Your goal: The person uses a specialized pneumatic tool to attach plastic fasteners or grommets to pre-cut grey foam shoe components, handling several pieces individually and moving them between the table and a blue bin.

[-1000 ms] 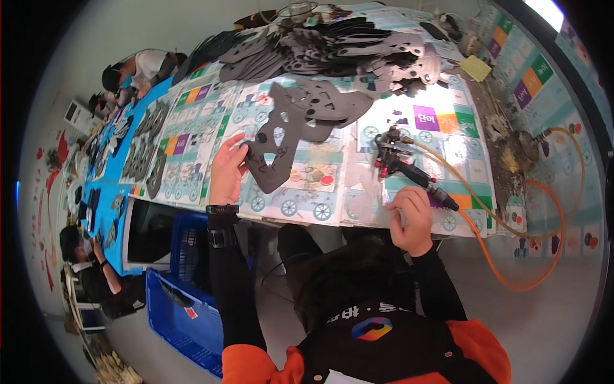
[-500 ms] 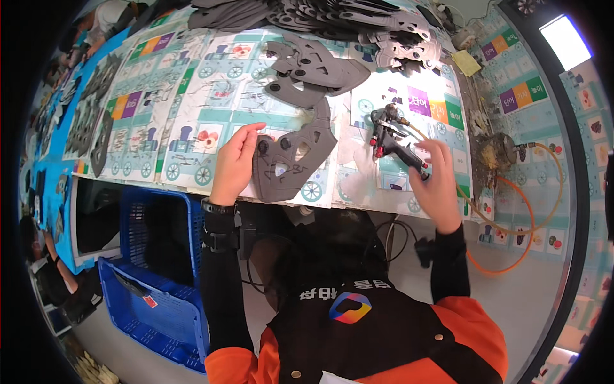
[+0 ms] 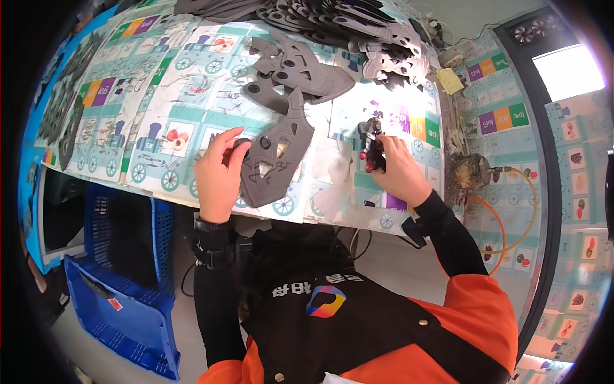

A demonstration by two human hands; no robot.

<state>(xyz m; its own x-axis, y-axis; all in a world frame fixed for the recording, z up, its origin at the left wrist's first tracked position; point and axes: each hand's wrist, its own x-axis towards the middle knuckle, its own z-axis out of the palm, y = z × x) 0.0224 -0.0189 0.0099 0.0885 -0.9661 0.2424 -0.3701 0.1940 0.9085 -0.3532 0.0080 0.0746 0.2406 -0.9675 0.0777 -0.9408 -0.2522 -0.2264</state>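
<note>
My left hand (image 3: 217,174) pinches the left edge of a grey moulded piece (image 3: 272,182), thumb and forefinger meeting by one of its round black spots. The piece is flat, with cut-out openings and pen marks, and lies near the table's front edge. My right hand (image 3: 403,169) is closed round the handle of a small black spray gun (image 3: 369,134) with red knobs. Most of the handle is hidden by the fingers. Beyond the held piece, more grey pieces (image 3: 297,73) of the same sort overlap on the table.
A large heap of grey pieces (image 3: 320,22) covers the back of the table (image 3: 173,115). More lie at far left. A stained metal device (image 3: 470,171) with an orange hose (image 3: 495,221) stands by the right wall. A blue crate (image 3: 121,320) sits below on the left.
My right hand has closed on the spray gun, where it was open beside it. My left hand has gone from beside the grey piece to pinching its edge. The view has shifted.
</note>
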